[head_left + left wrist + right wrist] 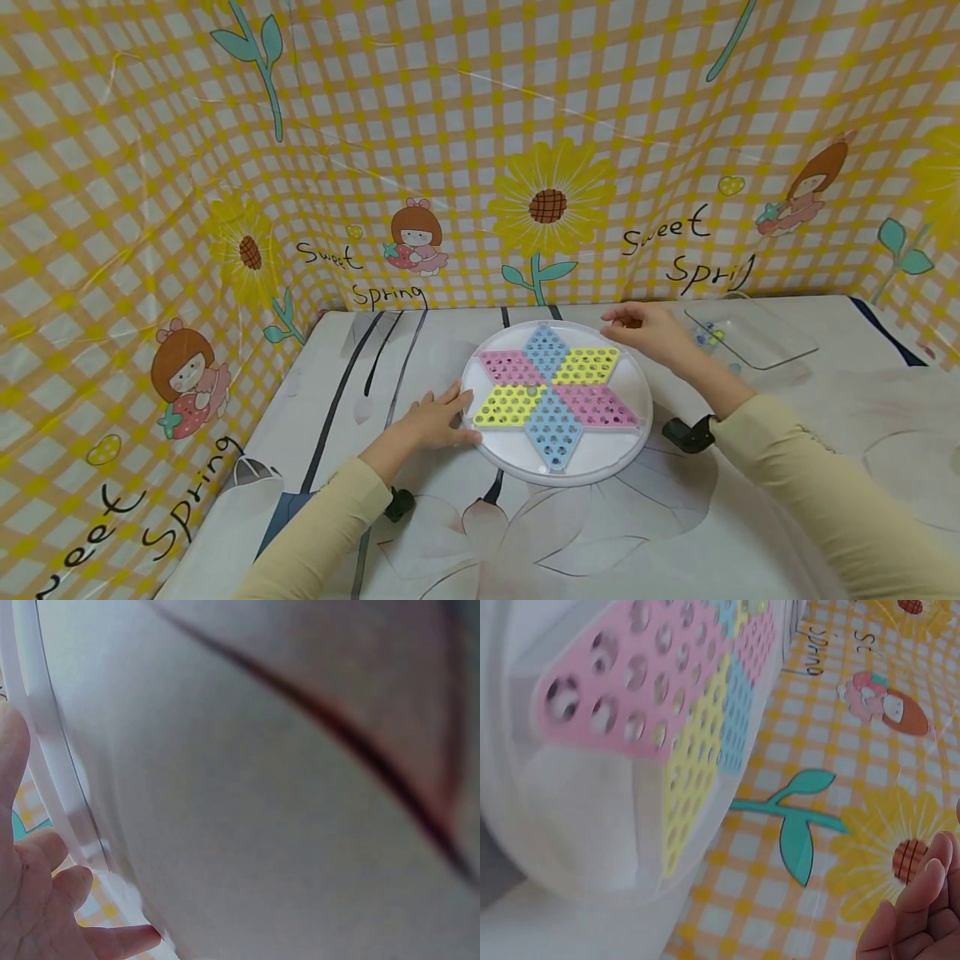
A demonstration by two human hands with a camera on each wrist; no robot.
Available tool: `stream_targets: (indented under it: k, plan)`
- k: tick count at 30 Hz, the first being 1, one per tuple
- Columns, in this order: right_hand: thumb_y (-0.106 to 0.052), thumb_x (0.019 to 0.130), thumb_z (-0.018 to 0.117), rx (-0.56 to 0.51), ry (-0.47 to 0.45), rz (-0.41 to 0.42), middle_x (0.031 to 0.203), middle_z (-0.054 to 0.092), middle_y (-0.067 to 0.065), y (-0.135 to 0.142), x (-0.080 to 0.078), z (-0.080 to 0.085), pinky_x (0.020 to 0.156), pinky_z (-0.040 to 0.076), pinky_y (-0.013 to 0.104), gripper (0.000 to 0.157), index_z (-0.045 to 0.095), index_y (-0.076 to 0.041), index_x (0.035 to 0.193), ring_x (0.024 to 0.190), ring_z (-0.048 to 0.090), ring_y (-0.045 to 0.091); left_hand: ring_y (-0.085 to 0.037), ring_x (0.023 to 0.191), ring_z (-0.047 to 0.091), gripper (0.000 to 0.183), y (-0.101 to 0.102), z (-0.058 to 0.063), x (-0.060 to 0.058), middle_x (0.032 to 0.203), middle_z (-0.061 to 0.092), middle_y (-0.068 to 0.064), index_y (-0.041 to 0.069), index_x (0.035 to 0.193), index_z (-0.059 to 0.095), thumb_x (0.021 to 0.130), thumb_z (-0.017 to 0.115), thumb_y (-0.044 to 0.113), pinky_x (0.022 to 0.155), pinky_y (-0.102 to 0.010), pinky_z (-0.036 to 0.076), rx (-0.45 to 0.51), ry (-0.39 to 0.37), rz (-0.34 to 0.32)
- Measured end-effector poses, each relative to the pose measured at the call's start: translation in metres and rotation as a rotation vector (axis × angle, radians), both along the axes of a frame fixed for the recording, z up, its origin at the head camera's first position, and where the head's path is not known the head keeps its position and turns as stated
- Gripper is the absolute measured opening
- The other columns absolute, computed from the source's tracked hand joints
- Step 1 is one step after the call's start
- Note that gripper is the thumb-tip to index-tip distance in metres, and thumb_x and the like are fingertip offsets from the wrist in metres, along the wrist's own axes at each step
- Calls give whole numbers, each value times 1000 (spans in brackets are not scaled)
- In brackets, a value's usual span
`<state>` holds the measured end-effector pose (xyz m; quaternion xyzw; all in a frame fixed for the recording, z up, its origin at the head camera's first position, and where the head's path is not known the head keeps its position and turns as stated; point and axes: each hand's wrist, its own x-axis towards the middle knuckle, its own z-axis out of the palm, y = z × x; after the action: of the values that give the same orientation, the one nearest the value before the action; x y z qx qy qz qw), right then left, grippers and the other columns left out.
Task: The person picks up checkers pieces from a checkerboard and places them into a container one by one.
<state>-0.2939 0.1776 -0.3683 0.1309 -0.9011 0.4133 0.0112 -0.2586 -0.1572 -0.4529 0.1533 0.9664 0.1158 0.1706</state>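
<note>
A round white Chinese checkers board (pixel 517 454) with a pink, yellow and blue star of holes lies on the table. One clear marble (pixel 532 390) sits near the star's middle. Along the board's left rim, my left hand (pixel 432 419) rests with fingers spread; the left wrist view shows its fingers (pixel 124 941) touching the edge. My right hand (pixel 647 332) hovers by the far right rim, fingers bent. In the right wrist view its fingertips (pixel 922 889) are drawn close together, and whether anything lies between them is hidden.
A clear tray (pixel 780 337) stands at the back right, with several small coloured marbles (pixel 708 336) at its left end. A white cup-like item (pixel 251 479) sits at the left edge. A checked cloth (pixel 465 108) hangs behind the table.
</note>
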Motion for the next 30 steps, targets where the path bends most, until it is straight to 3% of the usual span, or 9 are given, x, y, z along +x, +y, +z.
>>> stream_targets:
  k: [17, 25, 30]
  plan:
    - [-20, 87, 61, -106, -98, 98, 84, 56, 6, -52, -9, -30, 63, 42, 22, 30, 61, 3, 106, 75, 47, 16, -49, 133, 15, 80, -1, 1, 0, 154, 10, -2, 22, 147, 23, 82, 54, 58, 106, -61, 17, 3, -4, -3]
    - [-21, 87, 61, -68, -169, 120, 91, 59, 8, -68, -18, -44, 69, 43, 24, 35, 59, 4, 112, 80, 48, 16, -50, 132, 17, 81, -2, -1, -1, 154, 10, -3, 22, 146, 24, 81, 55, 58, 105, -61, 19, 1, 3, -9]
    - [-18, 86, 60, -38, -189, 134, 85, 55, 6, -75, -20, -48, 64, 41, 25, 33, 60, 5, 110, 76, 45, 16, -50, 132, 18, 81, -2, -2, -1, 154, 11, -3, 21, 146, 24, 81, 55, 58, 105, -61, 19, 5, 7, -10]
